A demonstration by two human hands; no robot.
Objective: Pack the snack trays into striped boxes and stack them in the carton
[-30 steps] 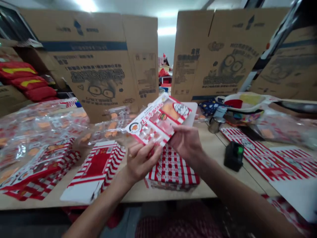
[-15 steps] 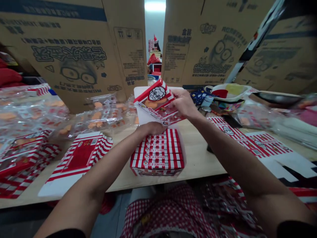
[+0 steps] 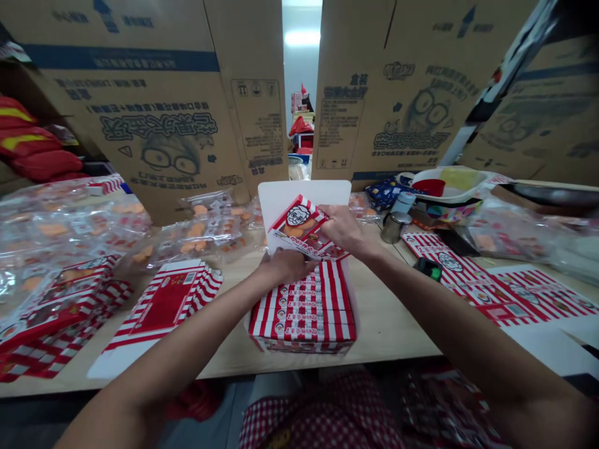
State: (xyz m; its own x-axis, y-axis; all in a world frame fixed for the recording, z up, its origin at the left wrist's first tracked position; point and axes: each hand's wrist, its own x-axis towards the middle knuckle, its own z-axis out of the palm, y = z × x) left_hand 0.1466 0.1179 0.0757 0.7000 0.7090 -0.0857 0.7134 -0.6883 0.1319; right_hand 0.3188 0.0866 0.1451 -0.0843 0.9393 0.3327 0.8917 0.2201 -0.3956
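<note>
In my right hand (image 3: 345,229) I grip a small red-and-white snack box (image 3: 299,226), tilted, with a cartoon face and a window on its front. It is held low in front of the raised white flap (image 3: 271,194) of a larger display box (image 3: 304,346). Inside that box a row of striped snack boxes (image 3: 299,315) stands packed on edge. My left hand (image 3: 285,267) rests at the row's far end, below the held box, fingers curled; their tips are partly hidden.
Flat striped cartons (image 3: 159,299) and stacked snack boxes (image 3: 60,299) lie left. Clear-wrapped orange sweets (image 3: 201,227) are behind them. Unfolded cartons (image 3: 505,287), a metal cup (image 3: 393,227) and a white tub (image 3: 453,181) are at right. Large cardboard sheets (image 3: 178,112) stand behind.
My right hand has brought the small snack box down, closer to the packed row. My left hand stays at the row's far end. The camera view has tilted up slightly.
</note>
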